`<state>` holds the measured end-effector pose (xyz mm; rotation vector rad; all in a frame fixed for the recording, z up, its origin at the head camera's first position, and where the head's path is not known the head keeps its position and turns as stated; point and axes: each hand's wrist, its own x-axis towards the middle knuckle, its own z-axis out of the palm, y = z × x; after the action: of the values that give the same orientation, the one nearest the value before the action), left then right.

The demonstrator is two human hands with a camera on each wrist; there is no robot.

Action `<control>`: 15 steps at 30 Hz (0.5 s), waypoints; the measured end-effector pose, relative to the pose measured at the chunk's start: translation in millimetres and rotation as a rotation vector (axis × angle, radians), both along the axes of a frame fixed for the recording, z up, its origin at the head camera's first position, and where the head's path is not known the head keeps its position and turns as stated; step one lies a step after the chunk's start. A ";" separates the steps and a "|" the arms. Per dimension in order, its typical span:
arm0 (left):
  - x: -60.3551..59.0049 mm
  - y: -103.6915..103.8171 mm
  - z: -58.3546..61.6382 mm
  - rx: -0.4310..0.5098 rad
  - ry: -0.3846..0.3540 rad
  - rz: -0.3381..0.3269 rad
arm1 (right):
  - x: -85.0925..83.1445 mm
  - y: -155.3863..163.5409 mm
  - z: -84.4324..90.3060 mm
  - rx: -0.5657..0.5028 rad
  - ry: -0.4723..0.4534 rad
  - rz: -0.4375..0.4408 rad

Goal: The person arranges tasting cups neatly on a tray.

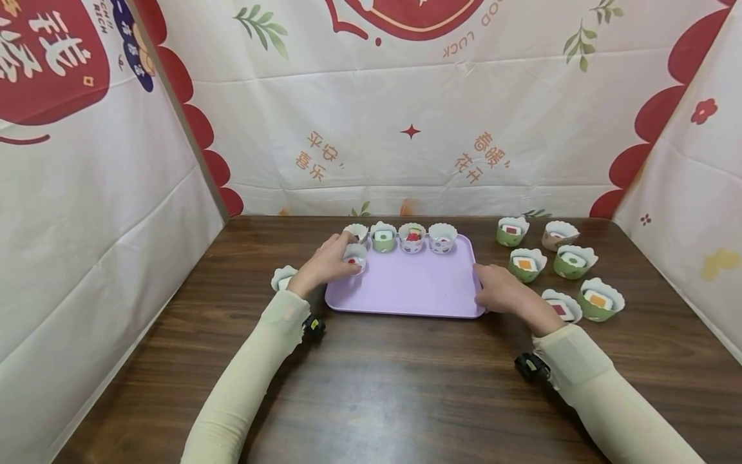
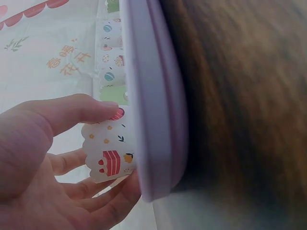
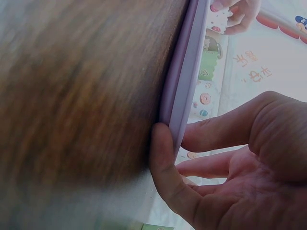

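A lilac tray (image 1: 414,290) lies on the table. My left hand (image 1: 329,261) is at its left end and holds a white printed paper cup (image 1: 356,258) with something red inside. In the left wrist view, the thumb presses one side of that cup (image 2: 108,143) and the fingers curl round the other. My right hand (image 1: 500,290) grips the tray's right edge; the right wrist view has thumb and finger pinching the rim (image 3: 184,86). Along the tray's back edge stand several more cups, among them a green cup (image 1: 383,238) and a white cup (image 1: 443,238).
Several filled paper cups, such as a green cup (image 1: 527,264) with an orange-topped piece, stand on the brown table (image 1: 371,386) right of the tray. One cup (image 1: 283,278) is left of it, partly behind my left hand. A printed cloth (image 1: 377,161) hangs behind the table.
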<state>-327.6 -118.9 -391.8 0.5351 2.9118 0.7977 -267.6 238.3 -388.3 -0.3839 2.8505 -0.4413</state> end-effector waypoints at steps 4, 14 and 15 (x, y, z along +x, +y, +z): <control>0.7 0.0 0.6 -0.005 -0.009 0.012 | 0.5 0.6 0.4 0.004 -0.003 0.000; 0.4 -1.7 0.0 -0.005 -0.027 0.019 | -0.2 0.6 -1.5 -0.008 0.016 0.009; 0.5 -2.0 0.3 -0.005 -0.028 0.018 | -0.2 0.4 -1.2 -0.008 0.021 0.011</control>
<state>-327.0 -120.9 -391.5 0.4942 2.8960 0.7936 -267.8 238.7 -389.5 -0.4084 2.8658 -0.4492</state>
